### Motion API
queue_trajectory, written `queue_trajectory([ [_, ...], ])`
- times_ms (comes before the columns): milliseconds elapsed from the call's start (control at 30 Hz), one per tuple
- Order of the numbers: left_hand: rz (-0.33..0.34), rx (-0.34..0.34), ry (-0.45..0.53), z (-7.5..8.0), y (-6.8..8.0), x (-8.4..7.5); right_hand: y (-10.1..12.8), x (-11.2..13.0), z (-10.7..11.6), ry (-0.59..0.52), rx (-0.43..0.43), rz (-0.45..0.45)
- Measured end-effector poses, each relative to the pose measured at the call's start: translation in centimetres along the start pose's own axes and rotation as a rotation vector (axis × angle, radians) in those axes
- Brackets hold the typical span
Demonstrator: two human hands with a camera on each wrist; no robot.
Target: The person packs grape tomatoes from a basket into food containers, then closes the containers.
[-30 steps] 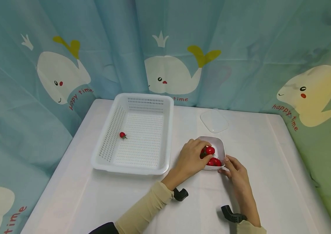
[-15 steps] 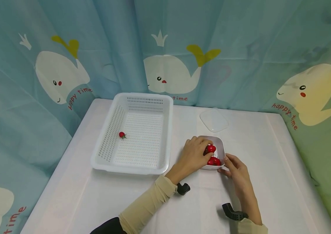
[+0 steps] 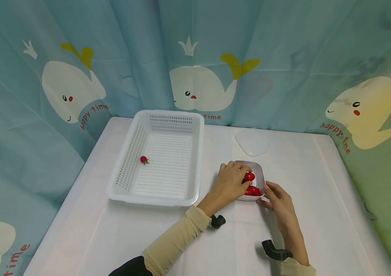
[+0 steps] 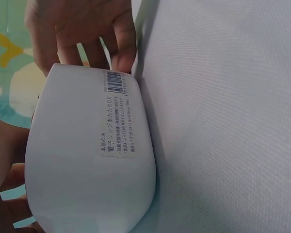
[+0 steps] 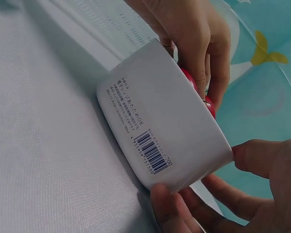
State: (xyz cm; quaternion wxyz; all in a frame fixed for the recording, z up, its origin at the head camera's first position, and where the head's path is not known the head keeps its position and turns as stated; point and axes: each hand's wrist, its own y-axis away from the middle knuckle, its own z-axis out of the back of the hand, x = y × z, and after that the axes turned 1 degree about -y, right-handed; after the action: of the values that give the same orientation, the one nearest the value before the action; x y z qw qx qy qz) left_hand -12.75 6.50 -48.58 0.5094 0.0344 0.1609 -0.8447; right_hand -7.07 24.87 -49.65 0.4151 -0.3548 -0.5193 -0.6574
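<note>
A small white container [image 3: 260, 171] on the table holds a few red cherry tomatoes [image 3: 252, 190]. My left hand [image 3: 241, 178] reaches into it, fingers curled round the upper tomato [image 3: 249, 176]. At the container's near right corner my right hand [image 3: 265, 195] grips it, thumb on the rim. The right wrist view shows the labelled container wall [image 5: 160, 126], my left hand [image 5: 194, 34] dipping in beside a tomato [image 5: 188, 77], and my right hand [image 5: 252, 194] below. The left wrist view shows mainly the container's side [image 4: 87, 179].
A white perforated basket [image 3: 195, 161] stands left of the container with one cherry tomato [image 3: 143, 159] inside. A clear lid [image 3: 252, 142] lies behind the container. Blue whale-print curtains surround the white table [image 3: 319, 214].
My left hand has edged slightly further over the container and its fingers have closed round the upper tomato. My right hand and the container have stayed put.
</note>
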Motion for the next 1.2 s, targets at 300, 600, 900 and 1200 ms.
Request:
queue_trajectory([
  [300, 0.004, 0.022, -0.005, -0.1, 0.0, 0.1, -0.1, -0.2, -0.1, -0.027, -0.006, 0.013],
  [600, 0.01, -0.017, 0.011, 0.4, 0.4, -0.1, 0.0, -0.3, -0.2, -0.049, -0.01, 0.032],
  [900, 0.074, -0.069, 0.17, 1.5, 1.7, -0.5, -0.2, -0.4, -0.2, -0.046, -0.021, 0.024],
  [1200, 0.043, -0.127, 0.341, 3.4, 3.3, -0.6, -0.2, -0.5, -0.2, -0.075, -0.025, 0.027],
])
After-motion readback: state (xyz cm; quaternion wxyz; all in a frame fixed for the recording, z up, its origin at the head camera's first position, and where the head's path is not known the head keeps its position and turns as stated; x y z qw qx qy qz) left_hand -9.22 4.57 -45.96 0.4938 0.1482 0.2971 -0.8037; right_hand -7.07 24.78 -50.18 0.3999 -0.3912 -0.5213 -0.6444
